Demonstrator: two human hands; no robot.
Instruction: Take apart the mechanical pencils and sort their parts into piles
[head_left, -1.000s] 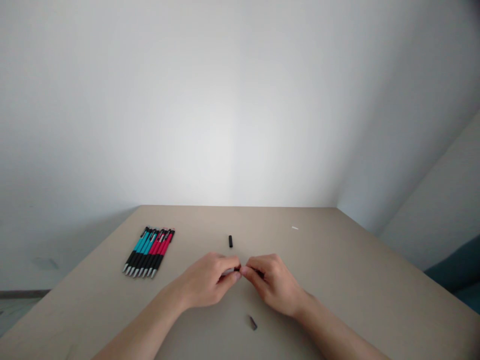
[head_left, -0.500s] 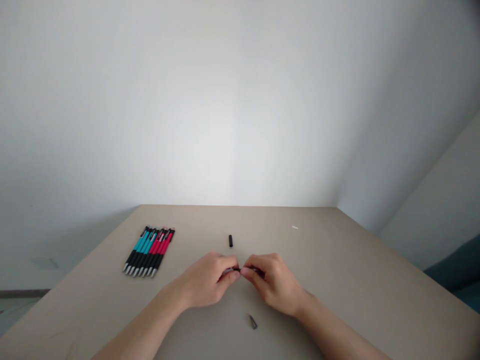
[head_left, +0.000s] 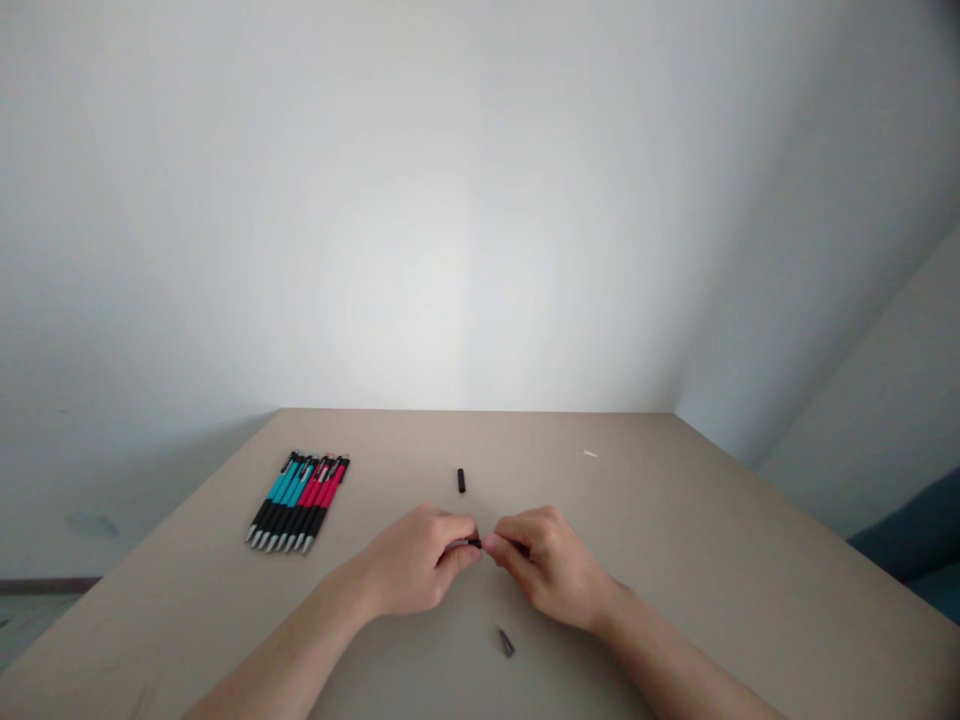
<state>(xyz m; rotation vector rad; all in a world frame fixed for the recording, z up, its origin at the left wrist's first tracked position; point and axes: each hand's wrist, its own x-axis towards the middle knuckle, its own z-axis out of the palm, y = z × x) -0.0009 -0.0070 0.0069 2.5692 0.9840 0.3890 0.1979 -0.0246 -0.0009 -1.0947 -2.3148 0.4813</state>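
Observation:
My left hand [head_left: 420, 560] is closed in a pinch on a thin pen part [head_left: 474, 543], whose dark end shows at the thumb and fingertip. Most of this part is hidden by the fingers. My right hand [head_left: 551, 565] is closed in a pinch at the dark end, its fingertips almost meeting the left ones; what it grips, if anything, is covered. On the table just below the hands lies a small grey pen tip [head_left: 506, 642], cone-shaped. Beyond the hands rests a short black tube [head_left: 461, 481], like a pen grip.
At the left, several pens [head_left: 298, 503] with turquoise or red barrels, black grips and silver tips lie side by side on the beige table [head_left: 675, 530]. A small white strip [head_left: 590, 454] lies toward the back right. Behind the table stands a white wall [head_left: 465, 200].
My right fingertips have shifted very slightly, and a little more of the dark end shows between the hands. The things on the table have stayed in place.

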